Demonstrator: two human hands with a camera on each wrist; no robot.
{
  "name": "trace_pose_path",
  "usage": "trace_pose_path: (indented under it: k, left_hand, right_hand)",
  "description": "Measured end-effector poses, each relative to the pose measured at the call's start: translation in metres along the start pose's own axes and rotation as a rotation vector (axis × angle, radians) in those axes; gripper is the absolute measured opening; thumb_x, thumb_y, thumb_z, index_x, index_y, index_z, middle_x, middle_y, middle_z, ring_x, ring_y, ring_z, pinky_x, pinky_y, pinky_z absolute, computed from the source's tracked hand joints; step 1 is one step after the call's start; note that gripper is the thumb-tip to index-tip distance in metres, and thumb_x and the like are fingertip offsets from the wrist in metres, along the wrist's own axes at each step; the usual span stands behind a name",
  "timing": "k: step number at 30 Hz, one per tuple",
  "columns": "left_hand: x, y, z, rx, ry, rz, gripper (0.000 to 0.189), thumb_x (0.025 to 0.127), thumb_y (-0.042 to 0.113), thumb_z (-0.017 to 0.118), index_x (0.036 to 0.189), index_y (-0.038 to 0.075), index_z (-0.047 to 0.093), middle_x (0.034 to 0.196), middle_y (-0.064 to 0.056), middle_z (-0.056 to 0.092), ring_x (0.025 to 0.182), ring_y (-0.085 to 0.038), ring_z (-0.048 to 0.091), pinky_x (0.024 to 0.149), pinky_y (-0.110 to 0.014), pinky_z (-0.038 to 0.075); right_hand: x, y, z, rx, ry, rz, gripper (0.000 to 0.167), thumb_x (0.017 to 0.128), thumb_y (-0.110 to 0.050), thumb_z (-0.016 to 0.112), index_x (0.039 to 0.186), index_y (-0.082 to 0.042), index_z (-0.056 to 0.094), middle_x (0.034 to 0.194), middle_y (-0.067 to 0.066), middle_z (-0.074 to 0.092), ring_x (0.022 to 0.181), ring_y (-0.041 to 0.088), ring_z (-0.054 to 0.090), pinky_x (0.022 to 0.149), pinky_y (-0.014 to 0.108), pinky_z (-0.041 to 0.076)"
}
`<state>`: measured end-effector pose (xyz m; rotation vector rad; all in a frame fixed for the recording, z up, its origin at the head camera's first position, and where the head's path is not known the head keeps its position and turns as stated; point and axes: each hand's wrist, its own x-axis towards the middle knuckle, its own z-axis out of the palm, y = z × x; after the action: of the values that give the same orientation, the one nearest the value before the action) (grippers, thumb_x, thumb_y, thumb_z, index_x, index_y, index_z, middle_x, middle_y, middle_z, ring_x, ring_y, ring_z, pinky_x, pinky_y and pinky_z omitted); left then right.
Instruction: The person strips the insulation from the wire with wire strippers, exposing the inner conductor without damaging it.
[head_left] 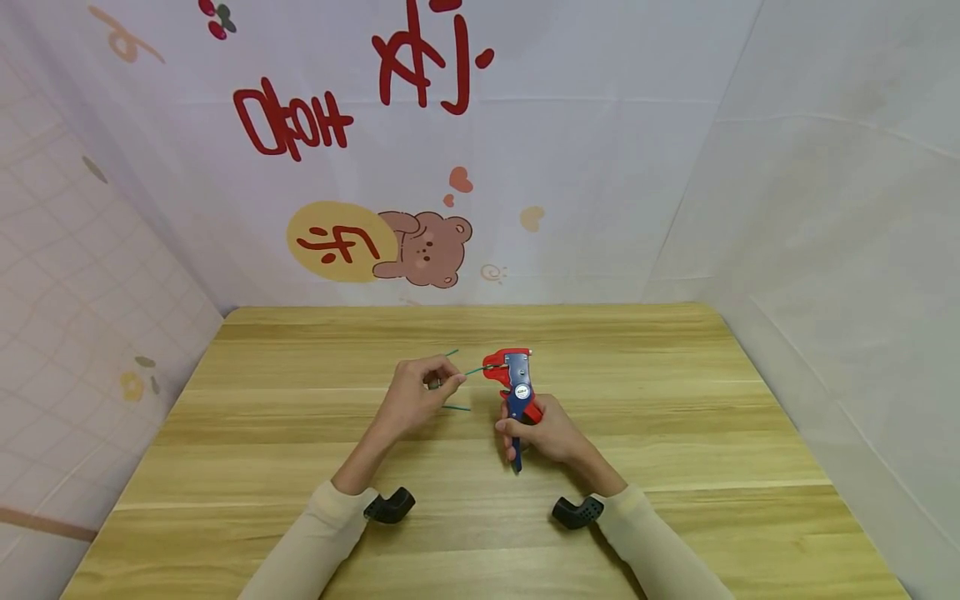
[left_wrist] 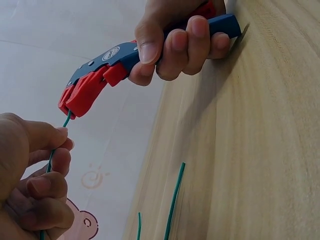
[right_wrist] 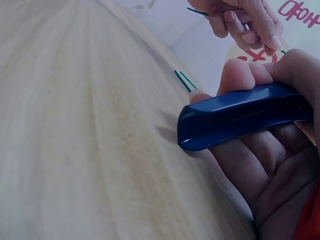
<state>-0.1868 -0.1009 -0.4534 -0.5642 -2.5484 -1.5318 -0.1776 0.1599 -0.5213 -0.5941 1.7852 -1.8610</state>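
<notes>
My right hand [head_left: 551,429] grips the blue and red handles of a wire stripper [head_left: 517,379], its red jaws turned toward the left. Between thumb and fingers, my left hand [head_left: 420,390] pinches a green wire [head_left: 474,371]. That wire's end goes into the red jaws, as the left wrist view shows close up. Its other part runs back through the curled left fingers [left_wrist: 50,187]. In the right wrist view the blue handle [right_wrist: 240,117] lies across the right palm.
Two more green wires lie on the wooden table [head_left: 660,400], one wire [left_wrist: 175,200] longer in the left wrist view and a second wire [left_wrist: 139,226] beside it. A printed white cloth [head_left: 600,208] stands behind the table. Black wrist mounts [head_left: 390,506] sit at both cuffs.
</notes>
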Motion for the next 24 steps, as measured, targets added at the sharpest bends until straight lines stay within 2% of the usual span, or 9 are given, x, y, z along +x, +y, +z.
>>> trace_pose_path:
  k: [13,24]
  left_hand:
    - [-0.0003,-0.0017,0.003,-0.016,0.007,-0.008,0.01,0.097,0.018,0.073,0.087,0.015,0.075,0.07,0.001,0.065,0.062,-0.013,0.05,0.059,-0.021,0.04]
    - [0.0009,-0.0018,0.0045,-0.024,0.014,-0.02,0.011,0.097,0.021,0.073,0.087,0.016,0.075,0.071,-0.003,0.065,0.063,-0.014,0.05,0.06,-0.022,0.039]
  right_hand:
    - [0.0011,0.002,-0.0031,0.02,-0.016,0.004,0.027,0.098,-0.02,0.071,0.103,0.002,0.055,0.078,0.007,0.069,0.064,0.02,0.07,0.067,0.041,0.063]
    - [0.0011,-0.0014,-0.0046,0.014,-0.009,-0.004,0.02,0.099,-0.013,0.069,0.101,0.002,0.056,0.077,0.008,0.069,0.064,0.02,0.07,0.066,0.042,0.062]
